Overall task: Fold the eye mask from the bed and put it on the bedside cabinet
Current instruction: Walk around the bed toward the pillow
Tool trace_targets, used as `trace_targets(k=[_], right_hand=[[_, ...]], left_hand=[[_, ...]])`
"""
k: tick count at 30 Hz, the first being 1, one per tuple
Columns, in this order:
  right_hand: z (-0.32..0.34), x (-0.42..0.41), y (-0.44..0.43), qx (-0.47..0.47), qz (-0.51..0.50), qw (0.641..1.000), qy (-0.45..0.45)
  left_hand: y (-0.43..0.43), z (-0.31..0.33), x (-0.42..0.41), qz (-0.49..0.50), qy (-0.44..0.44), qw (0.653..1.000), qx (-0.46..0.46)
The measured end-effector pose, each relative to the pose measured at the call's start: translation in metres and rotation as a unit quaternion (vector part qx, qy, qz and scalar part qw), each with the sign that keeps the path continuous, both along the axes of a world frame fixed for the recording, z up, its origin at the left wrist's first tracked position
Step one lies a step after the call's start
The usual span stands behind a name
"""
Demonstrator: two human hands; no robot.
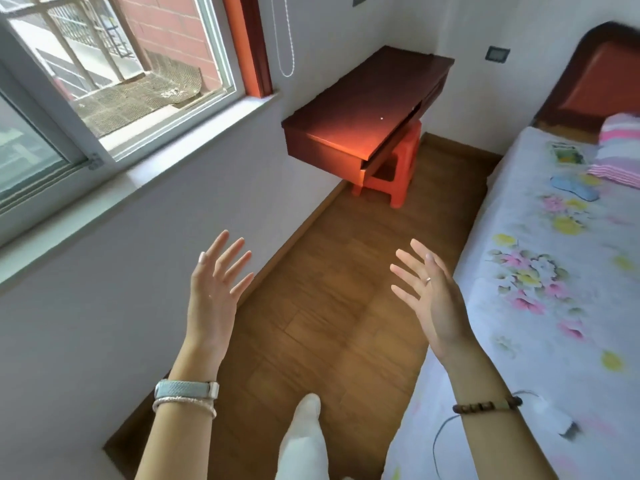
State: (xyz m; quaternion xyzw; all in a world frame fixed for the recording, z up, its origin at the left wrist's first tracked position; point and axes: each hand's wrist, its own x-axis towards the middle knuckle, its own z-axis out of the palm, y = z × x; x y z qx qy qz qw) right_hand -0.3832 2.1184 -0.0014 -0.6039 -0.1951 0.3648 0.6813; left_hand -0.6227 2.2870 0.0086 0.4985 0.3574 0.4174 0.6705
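A light blue eye mask [573,187] lies flat on the floral bed sheet [540,289] at the right, near the striped pillow [620,150]. The dark wooden bedside cabinet [363,109] stands against the far wall, its top bare and its drawer slightly pulled out. My left hand [216,289] and my right hand [431,292] are raised over the wooden floor, palms facing each other, fingers spread, holding nothing. Both hands are well short of the mask and the cabinet.
An orange plastic stool [398,168] sits under the cabinet's right end. A window [104,81] and its sill run along the left wall. A white charger with a dark cable [561,424] lies on the bed's near part. A red headboard [599,81] backs the bed.
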Motion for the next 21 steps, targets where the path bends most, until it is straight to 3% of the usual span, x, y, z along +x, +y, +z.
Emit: trace_targets(k=[11, 21], right_hand=[[0.026, 0.041, 0.072, 0.022, -0.171, 0.985, 0.002], [0.035, 0.088, 0.074, 0.043, -0.286, 0.957, 0.009]], left_hand=[[0.14, 0.014, 0.114, -0.168, -0.005, 0.986, 0.016], [0.177, 0.011, 0.218, -0.303, -0.028, 0.952, 0.001]])
